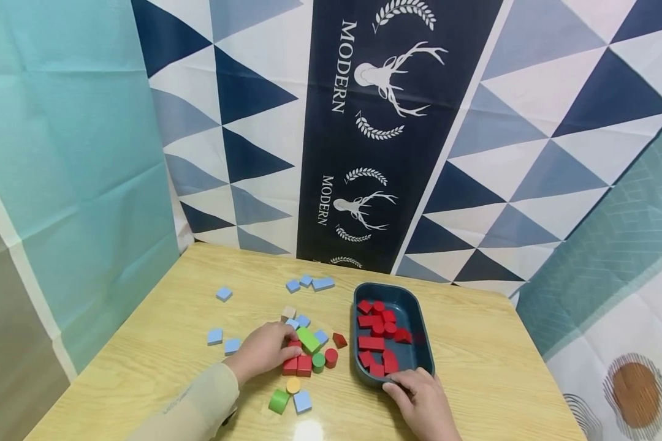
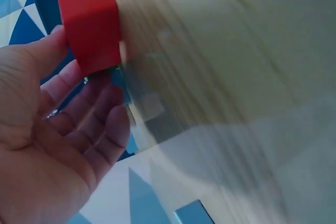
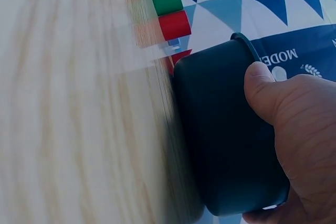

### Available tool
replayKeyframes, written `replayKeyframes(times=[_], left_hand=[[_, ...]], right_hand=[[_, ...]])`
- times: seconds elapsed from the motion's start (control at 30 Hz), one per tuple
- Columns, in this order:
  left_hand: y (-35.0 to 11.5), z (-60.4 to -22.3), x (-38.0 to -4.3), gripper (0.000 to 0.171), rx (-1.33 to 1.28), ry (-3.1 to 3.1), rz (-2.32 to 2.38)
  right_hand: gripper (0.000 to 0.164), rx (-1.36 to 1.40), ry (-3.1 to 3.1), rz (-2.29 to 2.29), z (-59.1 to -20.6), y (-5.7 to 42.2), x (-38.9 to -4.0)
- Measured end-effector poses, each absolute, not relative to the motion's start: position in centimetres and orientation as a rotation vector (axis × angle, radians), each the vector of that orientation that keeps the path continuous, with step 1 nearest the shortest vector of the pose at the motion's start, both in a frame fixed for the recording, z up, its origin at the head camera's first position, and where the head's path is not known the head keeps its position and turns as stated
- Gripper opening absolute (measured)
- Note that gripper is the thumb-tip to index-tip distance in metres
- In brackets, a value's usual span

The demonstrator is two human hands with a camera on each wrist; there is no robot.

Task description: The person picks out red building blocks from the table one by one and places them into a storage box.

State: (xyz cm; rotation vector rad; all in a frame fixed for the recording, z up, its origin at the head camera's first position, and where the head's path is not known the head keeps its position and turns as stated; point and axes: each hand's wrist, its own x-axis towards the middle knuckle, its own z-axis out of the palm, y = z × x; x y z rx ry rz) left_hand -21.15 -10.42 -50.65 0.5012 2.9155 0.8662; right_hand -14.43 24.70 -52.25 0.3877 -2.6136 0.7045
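In the head view my left hand [image 1: 262,350] reaches into a cluster of wooden blocks, its thumb and fingertips pinching a red block [image 2: 93,38]. Beside that hand lie a light green block [image 1: 309,340], two red blocks [image 1: 304,366], a green cylinder [image 1: 318,362] and a red cylinder [image 1: 331,357]. My right hand [image 1: 423,401] grips the near end of a dark blue tray [image 1: 426,340], thumb at the rim. Several red blocks [image 1: 371,343] of mixed shapes lie in the tray, mostly along its left side.
Light blue blocks [image 1: 215,336] lie scattered to the left and at the back [image 1: 323,283]. Closer to me are a yellow cylinder [image 1: 293,385], a green curved block [image 1: 279,401] and a blue block [image 1: 303,402]. A small dark red piece [image 1: 339,340] sits between cluster and tray. Patterned cloth [image 1: 259,184] hangs behind the table.
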Motion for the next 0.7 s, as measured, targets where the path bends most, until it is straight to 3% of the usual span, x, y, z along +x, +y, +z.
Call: replayKeyframes(times=[0.7], left_hand=[[-8.2,-49.7,-19.9,0.013,0.187,2.861,1.155]], right_hand=[[0.015,0.479,-2.541,0.640,-52.7,24.8,-14.3]])
